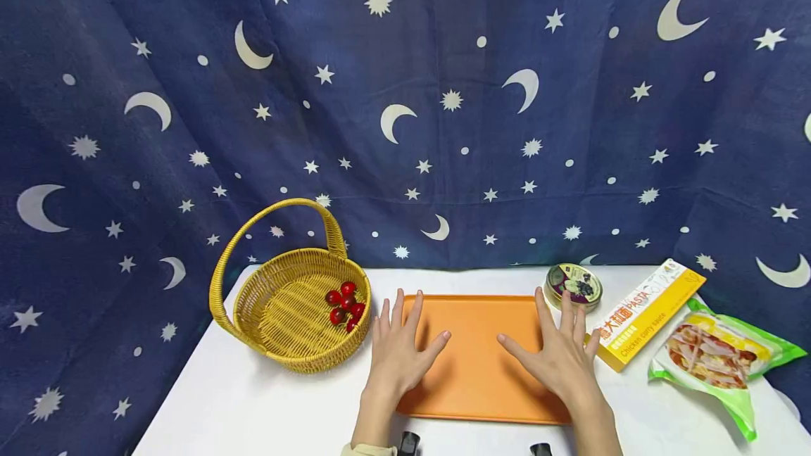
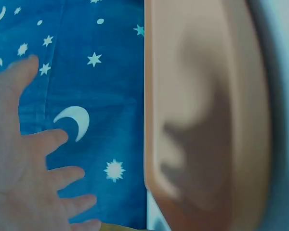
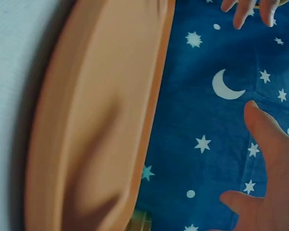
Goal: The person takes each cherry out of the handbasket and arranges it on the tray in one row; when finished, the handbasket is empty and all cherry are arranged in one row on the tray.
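Fingers [image 1: 397, 309] of the left hand [image 1: 399, 356] and the right hand [image 1: 562, 359] are spread and released, gripping nothing. Both hands hang over the orange tray [image 1: 475, 343], which lies at the lower middle of the head frame on the white table [image 1: 209, 400], one near its left end and one near its right. Both wrist views show the hands apart from the tray, with soft shadows falling on its surface. At lower left of the head frame stands a yellow wicker basket [image 1: 317, 361] with a tall handle; several dark red cherries [image 1: 347, 302] lie inside it, against its right wall. Toward the right, a round tin [image 1: 575, 283] sits just beyond the tray's upper right corner, a white and yellow pasta box [image 1: 649, 315] lies slanted beside it, and a green-edged food bag [image 1: 716, 357] rests near the right edge of the table. Judging by this layout, the cherries are in the basket, while the tin, box and bag are outside both basket and tray, and no item has been set on the tray. Whether the work is about to start or already finished, I cannot tell.
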Available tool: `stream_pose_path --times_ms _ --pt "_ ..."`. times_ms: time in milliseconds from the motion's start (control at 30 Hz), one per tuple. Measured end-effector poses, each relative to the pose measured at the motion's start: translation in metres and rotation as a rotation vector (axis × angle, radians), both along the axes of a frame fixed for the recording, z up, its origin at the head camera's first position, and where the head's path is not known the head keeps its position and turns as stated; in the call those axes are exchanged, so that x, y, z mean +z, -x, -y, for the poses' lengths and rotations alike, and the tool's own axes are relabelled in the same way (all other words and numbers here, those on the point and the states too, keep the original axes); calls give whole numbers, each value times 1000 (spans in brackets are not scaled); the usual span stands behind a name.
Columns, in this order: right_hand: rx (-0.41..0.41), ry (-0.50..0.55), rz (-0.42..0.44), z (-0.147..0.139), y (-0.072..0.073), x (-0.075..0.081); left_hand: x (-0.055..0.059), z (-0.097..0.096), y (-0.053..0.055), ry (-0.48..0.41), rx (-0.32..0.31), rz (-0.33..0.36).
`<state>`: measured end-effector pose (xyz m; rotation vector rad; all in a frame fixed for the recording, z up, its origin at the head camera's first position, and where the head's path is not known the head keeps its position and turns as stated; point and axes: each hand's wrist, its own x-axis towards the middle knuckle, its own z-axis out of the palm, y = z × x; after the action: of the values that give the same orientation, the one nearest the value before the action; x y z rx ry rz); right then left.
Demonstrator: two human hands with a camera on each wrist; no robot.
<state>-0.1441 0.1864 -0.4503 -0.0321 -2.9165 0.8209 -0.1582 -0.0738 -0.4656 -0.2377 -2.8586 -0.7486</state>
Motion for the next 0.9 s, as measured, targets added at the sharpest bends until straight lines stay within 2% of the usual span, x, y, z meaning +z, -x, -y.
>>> stream_pose_path --times_ms 300,533,700,800,900 --pt "21 16 3 -7 2 -12 -25 13 4 -264 83 -102" --pt "52 44 -5 -11 3 -15 -47 16 4 -371 140 -153" --pt "90 74 -74 -10 9 -14 -56 24 8 -464 117 -155" --pt "117 124 -72 -8 11 -11 -58 32 12 -520 77 -122" --pt "152 203 -71 -7 13 -7 -57 40 16 -539 27 -84"
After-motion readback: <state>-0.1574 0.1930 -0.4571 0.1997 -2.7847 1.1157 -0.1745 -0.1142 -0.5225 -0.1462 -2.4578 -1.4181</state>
